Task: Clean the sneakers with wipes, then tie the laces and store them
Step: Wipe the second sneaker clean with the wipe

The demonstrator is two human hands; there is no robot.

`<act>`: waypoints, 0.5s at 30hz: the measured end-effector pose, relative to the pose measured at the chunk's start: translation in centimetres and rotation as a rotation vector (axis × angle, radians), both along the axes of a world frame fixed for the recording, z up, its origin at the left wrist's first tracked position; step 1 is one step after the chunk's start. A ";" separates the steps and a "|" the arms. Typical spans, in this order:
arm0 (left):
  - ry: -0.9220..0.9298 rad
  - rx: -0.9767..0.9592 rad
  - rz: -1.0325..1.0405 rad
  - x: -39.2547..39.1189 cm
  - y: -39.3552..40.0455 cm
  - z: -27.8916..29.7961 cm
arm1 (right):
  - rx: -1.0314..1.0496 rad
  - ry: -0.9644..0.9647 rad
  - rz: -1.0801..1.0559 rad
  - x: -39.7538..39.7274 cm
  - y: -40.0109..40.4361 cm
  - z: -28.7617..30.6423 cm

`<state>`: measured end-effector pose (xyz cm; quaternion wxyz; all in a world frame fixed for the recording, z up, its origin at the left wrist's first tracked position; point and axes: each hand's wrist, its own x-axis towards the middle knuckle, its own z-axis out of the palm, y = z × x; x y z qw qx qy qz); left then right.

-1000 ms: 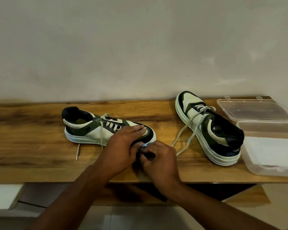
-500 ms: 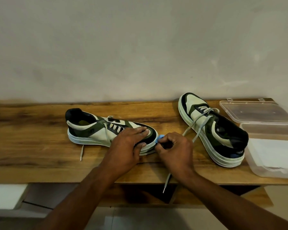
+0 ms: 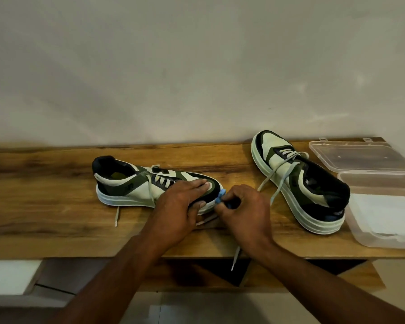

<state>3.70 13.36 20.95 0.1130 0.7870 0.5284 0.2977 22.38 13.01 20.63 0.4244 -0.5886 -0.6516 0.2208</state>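
Two green, cream and black sneakers stand on a wooden table (image 3: 45,206). The left sneaker (image 3: 126,185) points its toe right, its laces untied. My left hand (image 3: 180,206) presses flat on that toe, fingers straight over the top, thumb against the sole. My right hand (image 3: 243,209) pinches a small blue wipe (image 3: 221,197) against the tip of the same toe. The right sneaker (image 3: 302,183) stands apart with its heel toward me. Its loose laces (image 3: 278,181) trail past my right wrist and over the table's front edge.
A clear plastic box (image 3: 384,239) holding white wipes (image 3: 388,211) sits at the table's right end, touching the right sneaker's heel. Its open lid (image 3: 360,157) lies flat behind it. A plain wall runs right behind the table. Floor shows below the front edge.
My right hand has moved from the front side of the left sneaker's toe round to its tip, and the blue wipe now shows. My left hand stays on the toe.
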 end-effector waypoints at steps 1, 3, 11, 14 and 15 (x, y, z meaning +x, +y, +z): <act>0.000 0.008 -0.002 0.0 0.0 0.0 | -0.010 0.023 -0.024 0.3 0.3 0.0; 0.005 0.011 -0.009 -0.1 -0.1 0.2 | -0.060 0.077 -0.044 0.8 1.1 0.1; 0.002 -0.003 -0.169 -1.2 -0.6 0.7 | -0.197 0.031 0.041 2.3 1.7 0.9; -0.082 0.067 -0.083 -0.7 -1.3 0.5 | -0.149 -0.007 0.089 1.9 -0.1 1.1; -0.125 0.085 -0.048 -0.4 -1.5 0.4 | -0.132 -0.009 0.105 1.7 -0.7 1.1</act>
